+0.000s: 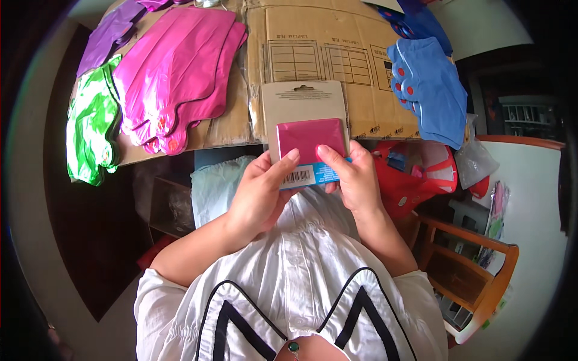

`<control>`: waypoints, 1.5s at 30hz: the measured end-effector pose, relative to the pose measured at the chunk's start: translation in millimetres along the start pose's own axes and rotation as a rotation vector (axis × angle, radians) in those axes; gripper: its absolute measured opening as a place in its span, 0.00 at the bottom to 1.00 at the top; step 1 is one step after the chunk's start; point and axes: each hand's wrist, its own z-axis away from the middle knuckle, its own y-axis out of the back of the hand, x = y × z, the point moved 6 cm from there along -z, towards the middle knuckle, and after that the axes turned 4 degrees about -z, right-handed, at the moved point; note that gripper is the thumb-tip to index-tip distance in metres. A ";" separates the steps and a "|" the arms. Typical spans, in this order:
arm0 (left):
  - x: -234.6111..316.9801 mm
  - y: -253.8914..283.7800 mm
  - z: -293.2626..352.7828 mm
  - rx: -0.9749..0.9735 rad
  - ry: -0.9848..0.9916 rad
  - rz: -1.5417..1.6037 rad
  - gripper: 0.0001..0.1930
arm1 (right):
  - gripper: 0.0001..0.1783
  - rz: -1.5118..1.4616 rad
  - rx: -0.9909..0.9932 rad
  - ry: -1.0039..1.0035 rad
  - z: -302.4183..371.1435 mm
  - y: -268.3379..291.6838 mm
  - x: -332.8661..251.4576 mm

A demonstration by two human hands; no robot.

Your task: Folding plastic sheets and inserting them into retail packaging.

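Both my hands hold a grey-beige hang card (304, 102) upright in front of me, above my lap. On it lies a folded, flat magenta square packet (308, 135). The card's lower end is light blue with a barcode. My left hand (259, 195) grips the lower left corner, thumb on the front by the packet's lower edge. My right hand (360, 180) grips the lower right side, its thumb pressing on the magenta packet. The other fingers are mostly hidden behind the card.
A cardboard sheet (325, 36) spans the surface ahead. Flat shiny pink foil pieces (180, 60), a green foil piece (90, 120) and purple foil (108, 39) lie at left; blue pieces (430, 90) at right. A red bag (409, 180) and wooden chair (463, 271) stand right.
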 end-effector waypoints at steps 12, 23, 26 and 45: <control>-6.9 17.8 -10.4 0.112 -0.028 -0.063 0.10 | 0.15 1.463 -0.135 1.241 59.0 -44.5 -50.0; -8.2 18.3 -10.0 -0.067 -0.023 0.269 0.22 | 0.15 1.178 -0.192 1.086 38.6 -41.3 -70.2; -7.8 15.7 -10.1 0.028 -0.062 0.011 0.23 | 0.15 1.150 -0.180 1.035 37.8 -42.1 -75.0; -16.6 12.9 -7.5 -0.059 -0.283 -0.119 0.12 | 0.18 1.420 -0.090 1.299 38.8 -53.5 -58.4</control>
